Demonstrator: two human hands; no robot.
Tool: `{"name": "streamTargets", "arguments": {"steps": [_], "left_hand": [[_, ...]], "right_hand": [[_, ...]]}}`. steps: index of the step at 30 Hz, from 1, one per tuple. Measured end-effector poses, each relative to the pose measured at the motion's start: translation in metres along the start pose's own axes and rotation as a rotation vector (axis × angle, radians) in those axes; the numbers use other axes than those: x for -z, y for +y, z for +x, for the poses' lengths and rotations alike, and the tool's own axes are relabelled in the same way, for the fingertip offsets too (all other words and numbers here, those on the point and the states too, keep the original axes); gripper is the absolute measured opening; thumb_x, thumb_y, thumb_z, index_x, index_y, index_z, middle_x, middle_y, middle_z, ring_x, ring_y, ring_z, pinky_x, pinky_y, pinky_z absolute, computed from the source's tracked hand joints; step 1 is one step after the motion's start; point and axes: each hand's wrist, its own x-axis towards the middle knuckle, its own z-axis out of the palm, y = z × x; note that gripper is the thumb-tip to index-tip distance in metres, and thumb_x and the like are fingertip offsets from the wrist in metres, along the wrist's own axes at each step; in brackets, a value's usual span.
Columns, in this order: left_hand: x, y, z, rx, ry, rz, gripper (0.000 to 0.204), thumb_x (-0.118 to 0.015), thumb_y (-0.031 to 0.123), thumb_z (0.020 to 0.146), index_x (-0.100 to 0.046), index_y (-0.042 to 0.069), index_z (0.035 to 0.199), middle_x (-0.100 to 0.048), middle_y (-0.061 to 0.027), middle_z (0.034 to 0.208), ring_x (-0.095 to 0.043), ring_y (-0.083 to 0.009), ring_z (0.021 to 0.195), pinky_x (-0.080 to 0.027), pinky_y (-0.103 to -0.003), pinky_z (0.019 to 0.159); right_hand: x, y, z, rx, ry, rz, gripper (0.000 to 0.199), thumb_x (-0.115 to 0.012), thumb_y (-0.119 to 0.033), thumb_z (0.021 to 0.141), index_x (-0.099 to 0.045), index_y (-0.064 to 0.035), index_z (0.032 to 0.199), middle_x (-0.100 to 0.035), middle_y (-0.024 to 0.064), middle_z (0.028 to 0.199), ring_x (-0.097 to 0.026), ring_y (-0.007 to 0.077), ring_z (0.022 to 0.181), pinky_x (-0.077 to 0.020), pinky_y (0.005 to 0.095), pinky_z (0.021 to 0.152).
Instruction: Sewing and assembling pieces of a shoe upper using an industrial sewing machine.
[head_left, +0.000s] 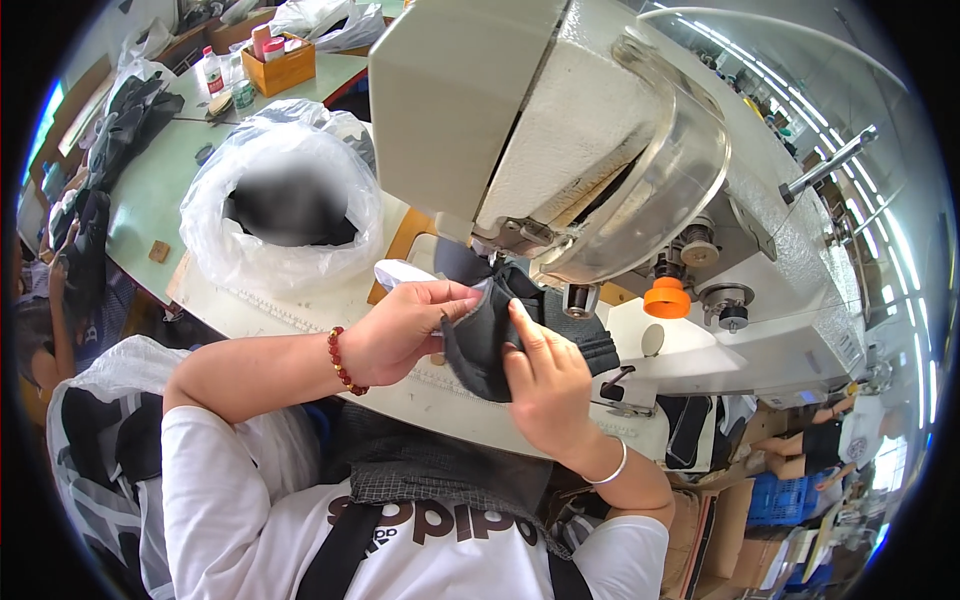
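A dark fabric piece (474,350) with folded, curved edges lies under the head of a white sewing machine (450,100), its far end at the needle area (494,258). My left hand (395,325) pinches the near left edge of the cloth between thumb and fingers. On the right side of the cloth, my right hand (550,385) grips it, with the index finger stretched along it toward the needle. A white strip (402,273) shows beside my left fingertips. The exact stitching point is partly hidden by the cloth and the machine.
Left of the machine stands a white plastic bag (210,225) with dark items inside. An orange knob (667,298) sits on the machine's right. Farther back, a green table (135,215) carries a wooden box (280,72) and a bottle (212,72). Other people work at both sides.
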Motion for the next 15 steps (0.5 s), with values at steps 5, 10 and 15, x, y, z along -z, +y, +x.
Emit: {"name": "streamTargets", "arguments": {"steps": [5,10,15], "left_hand": [[0.009,-0.013,-0.007,-0.412,0.022,0.394,0.028,-0.069,0.013,0.097,-0.066,0.007,0.123,-0.063,-0.0027,0.107,-0.06,-0.0144,0.099,-0.051,-0.031,0.087],[0.008,-0.027,-0.01,-1.059,0.27,1.295,0.061,-0.078,0.0,0.074,-0.06,0.011,0.132,-0.057,-0.0101,0.117,-0.053,-0.032,0.109,-0.043,-0.046,0.101],[0.012,-0.031,-0.006,-0.96,0.227,1.29,0.061,-0.077,-0.001,0.075,-0.059,0.009,0.131,-0.056,-0.0138,0.119,-0.054,-0.0336,0.112,-0.044,-0.046,0.101]], "right_hand": [[0.031,0.026,0.004,-0.2,-0.059,0.414,0.029,-0.071,-0.009,0.07,-0.062,-0.0033,0.097,-0.069,0.017,0.102,-0.066,0.0369,0.085,-0.0535,0.0451,0.076],[0.046,0.05,0.014,-0.366,-0.212,0.67,0.027,-0.06,-0.003,0.078,-0.063,0.0036,0.104,-0.064,0.019,0.087,-0.062,0.035,0.076,-0.0487,0.0399,0.071],[0.053,0.05,0.022,-0.353,-0.279,0.696,0.022,-0.062,-0.007,0.081,-0.062,0.0027,0.101,-0.063,0.0218,0.085,-0.061,0.0409,0.076,-0.049,0.0425,0.07]]}}
